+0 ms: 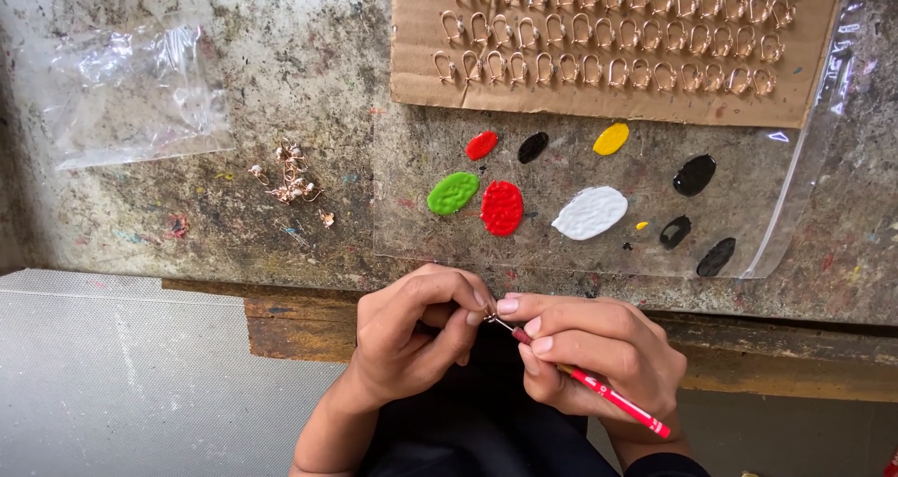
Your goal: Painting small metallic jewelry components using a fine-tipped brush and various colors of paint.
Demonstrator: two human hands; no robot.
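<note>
My left hand (412,332) pinches a tiny metal earring hook (488,316) between thumb and fingertips, just below the table's front edge. My right hand (599,351) holds a thin red paintbrush (613,397) like a pen, with its tip touching the small piece. On the worn table lies a clear plastic sheet (795,206) with blobs of paint: green (453,193), red (501,208), white (589,212), yellow (611,138) and black (694,174). Behind it a cardboard strip (412,56) carries several rows of copper earring hooks.
A small pile of loose copper hooks (290,180) lies left of the paint sheet. A crumpled clear plastic bag (131,93) sits at the far left of the stained table (281,65). A grey mesh surface (122,374) fills the lower left.
</note>
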